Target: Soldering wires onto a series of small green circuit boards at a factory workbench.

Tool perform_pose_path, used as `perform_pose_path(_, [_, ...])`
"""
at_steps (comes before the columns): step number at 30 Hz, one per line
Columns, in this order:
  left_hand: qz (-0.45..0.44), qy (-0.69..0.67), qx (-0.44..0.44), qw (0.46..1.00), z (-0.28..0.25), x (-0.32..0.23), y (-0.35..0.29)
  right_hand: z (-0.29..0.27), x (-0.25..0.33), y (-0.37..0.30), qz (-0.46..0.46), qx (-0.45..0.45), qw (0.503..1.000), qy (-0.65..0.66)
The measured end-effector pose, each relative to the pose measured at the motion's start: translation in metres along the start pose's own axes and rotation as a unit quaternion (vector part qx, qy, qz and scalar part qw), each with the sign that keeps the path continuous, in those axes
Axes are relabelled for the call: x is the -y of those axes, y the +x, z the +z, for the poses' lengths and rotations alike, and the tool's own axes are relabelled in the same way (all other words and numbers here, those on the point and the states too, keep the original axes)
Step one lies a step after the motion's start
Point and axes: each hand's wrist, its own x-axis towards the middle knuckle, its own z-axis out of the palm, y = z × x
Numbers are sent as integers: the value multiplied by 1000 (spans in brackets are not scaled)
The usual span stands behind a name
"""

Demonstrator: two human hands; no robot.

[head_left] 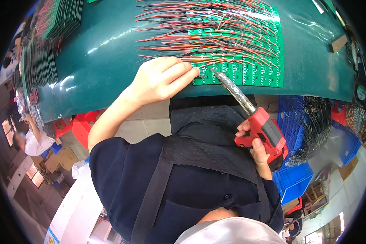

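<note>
My left hand (162, 79) is closed in a pinch at the near left edge of a panel of green circuit boards (268, 77). An orange-red wire (211, 63) runs from its fingertips over the boards; a short dark piece beside them is too small to make out. My right hand (259, 153) is wrapped round the handle of a red and black soldering gun (266, 128). The gun's long metal tip slants up and left, ending at the near row of boards, just right of my left fingertips. Rows of red and black wires (166, 40) lie across the panel, their loose ends pointing left.
The green tabletop (110, 73) ends just in front of my apron. Stacked boards with wires (38, 67) stand at the left. To the right below the table are blue crates (293, 183) and a bundle of dark wires (317, 130). A person (36, 140) sits far left.
</note>
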Motion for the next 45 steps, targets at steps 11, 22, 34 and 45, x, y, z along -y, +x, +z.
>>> perform_pose_path(11, [15, 8, -35, 999, 8, -7, 15, -15, -6, -11, 15, -13, 999, 50])
perform_pose_path(22, [16, 8, -14, 1000, 10, -4, 16, -12, -1, -12, 57, -20, 998, -28])
perform_pose_path(34, [15, 7, -7, 1000, 8, -5, 16, -11, 1, -4, -34, 1, 998, 57])
perform_pose_path(45, [10, 23, -19, 1000, 1, -4, 21, -19, -3, -7, -41, -9, 997, 64])
